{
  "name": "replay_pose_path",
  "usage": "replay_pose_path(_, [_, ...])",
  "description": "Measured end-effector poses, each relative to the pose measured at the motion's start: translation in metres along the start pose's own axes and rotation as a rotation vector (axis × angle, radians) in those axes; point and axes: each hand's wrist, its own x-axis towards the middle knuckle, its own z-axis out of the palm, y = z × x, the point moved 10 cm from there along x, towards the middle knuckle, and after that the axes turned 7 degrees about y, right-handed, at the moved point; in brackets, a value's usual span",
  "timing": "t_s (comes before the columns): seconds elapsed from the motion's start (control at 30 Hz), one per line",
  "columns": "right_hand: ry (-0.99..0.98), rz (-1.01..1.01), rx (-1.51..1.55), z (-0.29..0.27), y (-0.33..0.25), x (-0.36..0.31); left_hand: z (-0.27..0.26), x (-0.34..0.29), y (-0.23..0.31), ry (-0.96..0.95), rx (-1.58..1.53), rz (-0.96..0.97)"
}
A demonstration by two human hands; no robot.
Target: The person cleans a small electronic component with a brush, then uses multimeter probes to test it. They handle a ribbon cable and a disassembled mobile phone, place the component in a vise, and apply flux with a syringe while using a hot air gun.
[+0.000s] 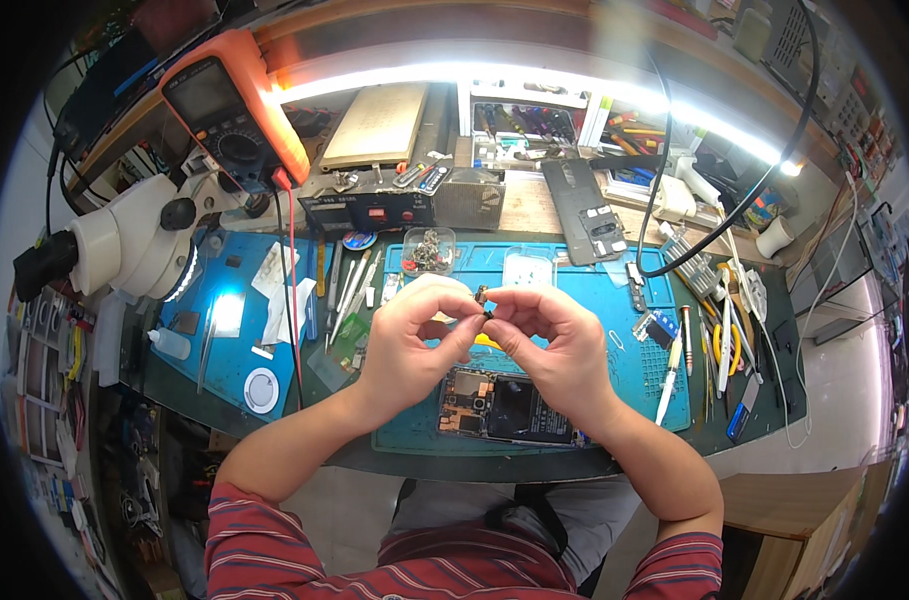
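Note:
Close together above the blue work mat [404, 432], both hands pinch a small dark and gold electronic part [482, 296]. My left hand [409, 335] has its thumb and fingertips on the left side of it. From the right, my right hand [559, 345] grips it between thumb and index finger. Its exact kind is too small to make out, and the fingertips partly cover it. Below the hands lies an opened phone [466, 402], its circuit boards on the left and a black battery [541, 408] on the right. My right hand hides part of the phone's upper edge.
An orange multimeter [236, 110] and a white microscope [134, 240] stand at the left. Behind the hands are a clear box of small parts [428, 250] and a dark phone back cover [582, 210]. Yellow-handled pliers [734, 345] and other tools lie right. A black cable [809, 90] arches overhead.

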Motion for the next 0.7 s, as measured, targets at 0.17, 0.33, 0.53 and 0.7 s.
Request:
replay_pose_path(0.17, [-0.038,-0.011,0.043,0.004,-0.005,-0.001,-0.006,-0.004,0.025,0.086,0.199,0.281])
replay_pose_path(0.33, [-0.032,-0.005,0.051,0.002,-0.003,-0.002,-0.006,-0.005,0.034,0.091,0.264,0.37])
replay_pose_path(0.53, [-0.015,-0.055,0.057,0.001,-0.007,-0.001,-0.008,-0.003,0.023,0.095,0.19,0.268])
replay_pose_path(0.7, [-0.032,-0.072,0.038,0.001,-0.009,0.0,-0.006,-0.003,0.019,0.074,0.164,0.238])
